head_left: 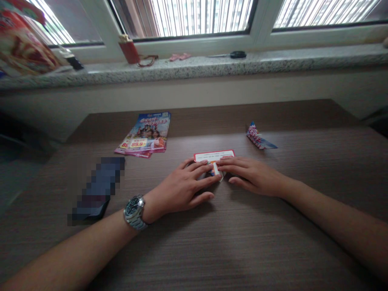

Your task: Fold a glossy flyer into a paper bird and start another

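A partly folded printed paper (pixel 214 155), white with a red border along its far edge, lies flat on the table in front of me. My left hand (pixel 189 184) rests on its left and near side, fingers stretched out and thumb apart. From the right, my right hand (pixel 253 174) lays its extended fingertips on the same paper. Between the two hands a small white and orange folded part shows. The fingers cover much of the paper, so its full shape is hidden. A metal watch (pixel 135 212) is on my left wrist.
At the back left lies a stack of colourful flyers (pixel 147 135). A folded paper figure (pixel 257 137) stands at the back right. Left of my hand is a blurred-out phone (pixel 100 188). The windowsill (pixel 197 68) carries a red lighter-like object (pixel 129 50) and a black-handled screwdriver (pixel 238 54).
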### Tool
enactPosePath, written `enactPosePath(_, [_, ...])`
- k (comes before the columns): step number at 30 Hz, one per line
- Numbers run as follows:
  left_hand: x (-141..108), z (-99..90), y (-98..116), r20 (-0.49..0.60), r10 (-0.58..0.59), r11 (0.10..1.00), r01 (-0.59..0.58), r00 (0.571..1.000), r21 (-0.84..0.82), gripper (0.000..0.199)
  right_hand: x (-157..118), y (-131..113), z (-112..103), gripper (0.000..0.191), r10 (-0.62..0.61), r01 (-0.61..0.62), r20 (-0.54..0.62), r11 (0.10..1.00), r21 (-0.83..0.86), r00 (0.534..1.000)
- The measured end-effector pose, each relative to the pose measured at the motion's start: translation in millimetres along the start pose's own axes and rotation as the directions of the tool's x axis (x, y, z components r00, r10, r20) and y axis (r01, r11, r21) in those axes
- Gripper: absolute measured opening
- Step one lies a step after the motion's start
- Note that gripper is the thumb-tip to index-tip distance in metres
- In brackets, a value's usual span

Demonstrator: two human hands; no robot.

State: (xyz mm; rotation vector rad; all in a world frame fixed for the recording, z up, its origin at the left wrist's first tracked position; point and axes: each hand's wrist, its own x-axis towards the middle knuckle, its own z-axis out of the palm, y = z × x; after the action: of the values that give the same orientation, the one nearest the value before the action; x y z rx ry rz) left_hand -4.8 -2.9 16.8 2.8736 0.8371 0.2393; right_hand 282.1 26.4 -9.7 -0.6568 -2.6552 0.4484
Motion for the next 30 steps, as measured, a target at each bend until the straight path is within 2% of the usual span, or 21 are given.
enactPosePath(7, [0.5,-0.4,-1.1,0.02,0.002,1.0,-0.001,1.0,-0.014,0.049,1.1,1.3,-0.5,0.041,0.006,-0.007,0.038,1.0,0.019,0.999])
enactPosePath(13, [-1.3,-0.4,-6.9,-0.008,0.032,0.998,-0.032,0.999,-0.061,0.051,2.2,0.2,-3.7,0.04,0.015,-0.019,0.065,0.999,0.049,0.998])
enactPosePath(25, [-1.5,1.8,-7.2,-0.03,0.017,0.999,-0.018,0.999,-0.033,0.047,0.7,3.5,-11.0,0.041,-0.124,0.121,0.122,0.992,0.033,0.985])
enactPosePath(30, [-1.3,1.3,-7.1,-0.043,0.02,0.999,-0.022,0.999,-0.03,0.045,-0.5,5.0,-10.7,0.046,-0.136,0.134,0.111,0.991,0.025,0.984])
